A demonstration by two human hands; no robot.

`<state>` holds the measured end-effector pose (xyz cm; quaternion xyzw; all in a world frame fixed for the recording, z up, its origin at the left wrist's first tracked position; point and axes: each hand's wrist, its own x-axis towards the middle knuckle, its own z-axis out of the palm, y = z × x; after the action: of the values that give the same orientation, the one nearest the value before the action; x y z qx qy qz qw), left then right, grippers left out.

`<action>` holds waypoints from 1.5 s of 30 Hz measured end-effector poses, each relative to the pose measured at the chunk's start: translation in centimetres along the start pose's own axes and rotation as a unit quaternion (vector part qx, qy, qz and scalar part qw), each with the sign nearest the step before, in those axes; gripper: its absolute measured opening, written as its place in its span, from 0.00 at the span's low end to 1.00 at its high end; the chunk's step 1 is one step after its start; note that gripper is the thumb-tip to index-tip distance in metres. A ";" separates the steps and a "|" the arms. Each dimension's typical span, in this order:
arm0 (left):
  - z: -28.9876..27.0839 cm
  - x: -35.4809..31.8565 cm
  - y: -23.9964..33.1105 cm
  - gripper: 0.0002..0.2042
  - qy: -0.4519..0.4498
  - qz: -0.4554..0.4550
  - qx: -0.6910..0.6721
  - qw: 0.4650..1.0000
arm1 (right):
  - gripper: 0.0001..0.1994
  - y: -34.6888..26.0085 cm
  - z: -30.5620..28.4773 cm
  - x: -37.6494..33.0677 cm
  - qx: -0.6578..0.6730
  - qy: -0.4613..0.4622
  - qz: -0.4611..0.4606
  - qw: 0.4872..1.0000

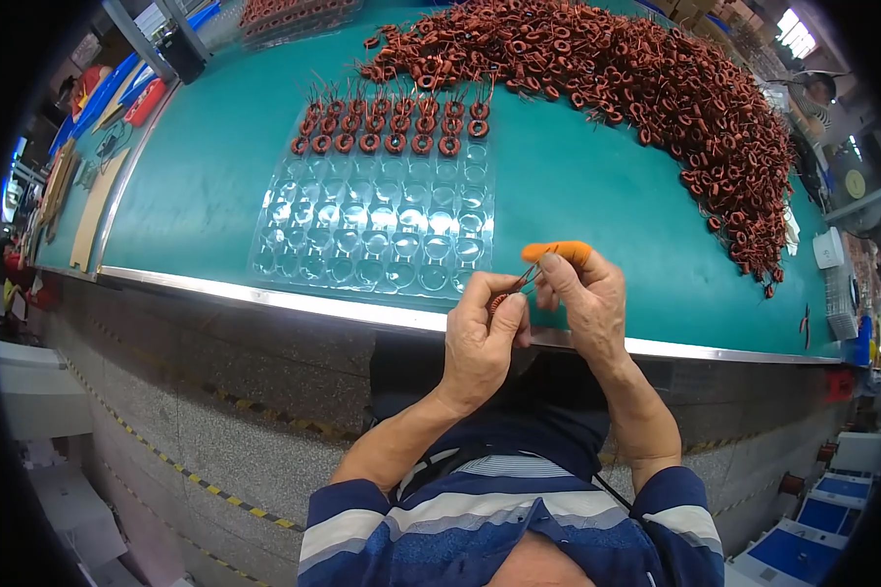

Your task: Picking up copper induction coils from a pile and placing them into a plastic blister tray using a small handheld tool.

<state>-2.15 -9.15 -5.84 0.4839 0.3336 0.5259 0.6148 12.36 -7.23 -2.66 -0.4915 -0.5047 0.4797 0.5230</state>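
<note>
A small toroidal coil wound with copper-red wire (499, 300) sits in the pinch of my left hand (478, 344), just over the table's front edge. My right hand (595, 305) is closed on the coil's thin wire leads (531, 273), thumb against index finger. An orange finger cot (560, 251) covers that index finger. Part of the coil is hidden by my left thumb and fingers. Left of my hands lies a clear plastic tray (364, 245) with round pockets. Its far rows hold similar coils (394, 144), their leads pointing away from me.
A large heap of loose coils (597, 59) curves across the back and right of the green table (578, 186). Another filled tray (294, 22) stands at the far left. Pliers (805, 328) lie near the right end. A metal strip (264, 293) edges the table's front.
</note>
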 end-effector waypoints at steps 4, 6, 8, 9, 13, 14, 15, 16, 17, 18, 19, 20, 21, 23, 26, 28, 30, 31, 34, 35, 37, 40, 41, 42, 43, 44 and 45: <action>0.0 0.0 0.1 0.09 0.025 -0.021 -0.059 0.998 | 0.15 -1.1 0.4 -0.7 -0.039 0.091 -0.079 0.992; 0.0 0.0 0.2 0.09 0.024 -0.011 -0.048 0.999 | 0.18 -1.4 0.0 -0.8 -0.047 0.089 -0.101 0.990; 0.0 0.2 0.4 0.10 0.024 0.001 -0.036 0.999 | 0.18 -2.1 0.1 -0.7 -0.119 -0.007 -0.124 0.985; 0.0 0.5 0.6 0.10 0.034 0.034 0.032 0.998 | 0.17 -2.2 0.0 -0.5 -0.186 -0.039 -0.156 0.969; -0.7 1.2 0.8 0.10 0.033 0.071 0.101 0.992 | 0.17 -3.1 0.6 0.8 -0.241 -0.058 -0.193 0.949; -1.0 1.2 0.9 0.10 0.026 0.070 0.106 0.992 | 0.17 -3.5 0.8 1.1 -0.241 -0.054 -0.176 0.953; -1.1 1.1 1.3 0.10 0.027 0.070 0.100 0.992 | 0.17 -3.8 1.1 1.4 -0.242 -0.050 -0.160 0.956; -1.3 1.1 1.3 0.10 0.032 0.071 0.100 0.992 | 0.17 -3.9 1.4 1.7 -0.261 -0.050 -0.180 0.947; -1.4 1.1 1.4 0.10 0.032 0.079 0.106 0.991 | 0.17 -4.0 1.4 1.8 -0.264 -0.053 -0.181 0.946; -1.4 1.2 1.4 0.09 0.031 0.086 0.112 0.990 | 0.16 -4.1 1.4 1.9 -0.250 -0.076 -0.162 0.952; -1.4 1.4 1.3 0.09 0.038 0.090 0.115 0.988 | 0.16 -4.2 1.4 2.1 -0.235 -0.100 -0.144 0.956; -1.6 1.4 1.2 0.09 0.038 0.090 0.114 0.989 | 0.16 -4.1 1.4 2.3 -0.236 -0.100 -0.143 0.956; -1.9 1.5 1.3 0.10 0.021 0.076 0.104 0.991 | 0.15 -3.9 1.4 2.6 -0.200 -0.114 -0.121 0.966; -2.2 1.6 1.3 0.12 0.005 0.063 0.094 0.994 | 0.14 -4.1 1.7 3.4 -0.163 -0.130 -0.098 0.973; -2.7 1.7 1.0 0.19 0.036 0.082 0.036 0.995 | 0.11 -4.9 2.0 5.7 -0.130 -0.093 -0.043 0.986; -2.7 1.6 0.3 0.19 0.042 0.114 0.041 0.992 | 0.11 -4.8 2.0 9.1 -0.123 -0.034 -0.071 0.989; -2.8 1.4 -0.5 0.21 0.036 0.152 0.085 0.984 | 0.11 -3.6 1.8 12.6 -0.128 -0.008 -0.116 0.985; -2.9 1.3 -0.7 0.21 0.031 0.168 0.118 0.978 | 0.12 -2.8 1.8 14.2 -0.130 -0.002 -0.139 0.982; -2.8 1.5 -0.7 0.19 0.026 0.188 0.150 0.970 | 0.12 -0.3 1.9 17.2 -0.135 -0.006 -0.155 0.978; -2.9 1.5 -0.7 0.17 0.030 0.190 0.160 0.968 | 0.12 0.5 2.2 17.8 -0.148 0.000 -0.157 0.977; -2.9 1.5 -0.5 0.16 0.034 0.194 0.171 0.966 | 0.12 1.4 2.0 18.2 -0.167 -0.003 -0.157 0.973; -2.8 1.7 -0.2 0.12 0.038 0.209 0.179 0.961 | 0.14 1.7 1.9 18.3 -0.218 -0.024 -0.163 0.962; -2.8 1.8 -0.2 0.11 0.038 0.213 0.183 0.959 | 0.14 1.8 1.6 18.4 -0.239 -0.028 -0.164 0.957; -2.8 1.9 -0.2 0.10 0.039 0.218 0.188 0.957 | 0.16 2.0 1.6 18.4 -0.232 -0.023 -0.179 0.956; -2.8 1.8 -0.2 0.09 0.041 0.216 0.195 0.956 | 0.17 1.8 1.2 18.6 -0.258 -0.008 -0.190 0.947; -3.0 1.7 -0.3 0.09 0.042 0.216 0.195 0.956 | 0.18 1.5 1.1 18.7 -0.283 0.006 -0.200 0.938; -3.1 1.6 -0.4 0.09 0.043 0.216 0.196 0.956 | 0.19 0.7 0.4 19.2 -0.316 0.020 -0.207 0.926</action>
<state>-4.47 -6.82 -7.01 0.6321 0.3441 0.5908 0.3646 12.51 12.03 -2.22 -0.5257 -0.7095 0.1668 0.4386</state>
